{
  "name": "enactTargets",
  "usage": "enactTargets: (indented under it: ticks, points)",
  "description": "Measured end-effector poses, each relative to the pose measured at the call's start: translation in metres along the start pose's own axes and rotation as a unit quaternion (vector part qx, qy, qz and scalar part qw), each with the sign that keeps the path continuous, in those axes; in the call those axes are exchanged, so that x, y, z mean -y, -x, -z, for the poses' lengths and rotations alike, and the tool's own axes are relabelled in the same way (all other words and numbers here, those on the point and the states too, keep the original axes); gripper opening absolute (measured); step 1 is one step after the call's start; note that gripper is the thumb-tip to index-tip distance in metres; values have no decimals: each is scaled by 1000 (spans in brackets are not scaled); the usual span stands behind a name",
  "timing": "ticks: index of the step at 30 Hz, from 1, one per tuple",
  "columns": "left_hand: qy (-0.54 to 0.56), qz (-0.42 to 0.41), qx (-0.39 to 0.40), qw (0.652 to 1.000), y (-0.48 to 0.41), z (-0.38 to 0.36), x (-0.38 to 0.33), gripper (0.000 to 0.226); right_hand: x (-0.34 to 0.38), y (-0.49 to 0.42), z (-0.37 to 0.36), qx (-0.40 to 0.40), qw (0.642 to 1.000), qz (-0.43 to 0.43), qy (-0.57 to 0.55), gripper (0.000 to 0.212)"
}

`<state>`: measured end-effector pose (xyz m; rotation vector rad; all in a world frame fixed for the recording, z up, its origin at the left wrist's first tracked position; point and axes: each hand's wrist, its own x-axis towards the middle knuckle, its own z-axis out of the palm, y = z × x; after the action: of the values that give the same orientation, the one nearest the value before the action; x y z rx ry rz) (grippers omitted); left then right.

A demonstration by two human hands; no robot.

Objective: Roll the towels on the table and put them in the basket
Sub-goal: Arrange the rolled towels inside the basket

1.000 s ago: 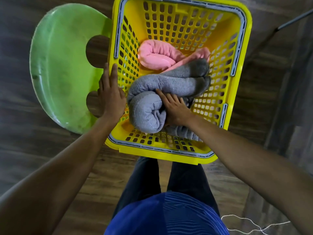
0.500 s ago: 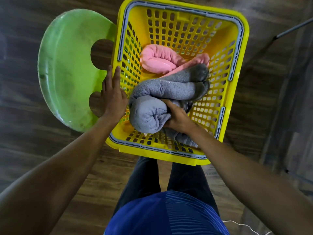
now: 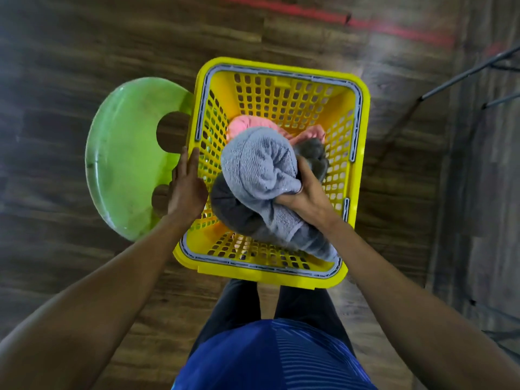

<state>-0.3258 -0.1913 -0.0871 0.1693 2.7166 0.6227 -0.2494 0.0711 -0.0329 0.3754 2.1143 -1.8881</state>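
Head view, looking straight down. The frame is somewhat motion-blurred.

Yellow basket [image 3: 281, 69] stands over the wood floor [image 3: 84, 38], just ahead of my legs. Its left wall overlaps a green seat [image 3: 123, 164]; I cannot tell whether it rests on the seat.

Left hand [image 3: 187, 187]: laid flat on the basket's left rim, fingers straight and together, pointing away from me. It holds nothing.

Right hand [image 3: 306, 190]: inside the basket, right of centre. Fingers are curled into the grey towel [image 3: 259, 161], with a firm grip on the cloth.

Grey towel: loosely rolled, in the middle of the basket, with the thick rolled end tipped up toward the camera. A loose tail runs from under my right hand to the near right corner and reaches the rim there.

Dark towel [image 3: 230, 209]: rolled, lying under the grey towel on its near left side. Only its left end shows.

Pink towel [image 3: 244, 123]: at the far side, mostly covered by the grey towel. A little more pink shows further right.

Second dark towel [image 3: 315, 153]: just beyond my right fingers, near the right wall, partly hidden.

Edges: a red stripe [image 3: 394, 29] on the floor far beyond the basket, and thin metal legs [image 3: 464, 71] at upper right. My blue shirt [image 3: 267, 358] and dark trousers [image 3: 233, 305] are at the bottom.
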Motion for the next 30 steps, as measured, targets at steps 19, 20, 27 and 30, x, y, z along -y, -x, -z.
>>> enactTargets:
  ticks: [19,20,27,30]
  points:
    - [33,3,-123,992,-30,-13,-11,60,32,-192,6,26,807,78,585,89]
    - [36,-4,-130,991,-31,-17,-10,59,20,-199,2,30,790,82,607,88]
    - [-6,-9,-175,984,-26,-27,-8,64,-61,-234,-7,45,780,81,619,83]
    - [-19,-4,-175,984,-28,-31,-7,63,-82,-243,-6,49,789,50,611,81]
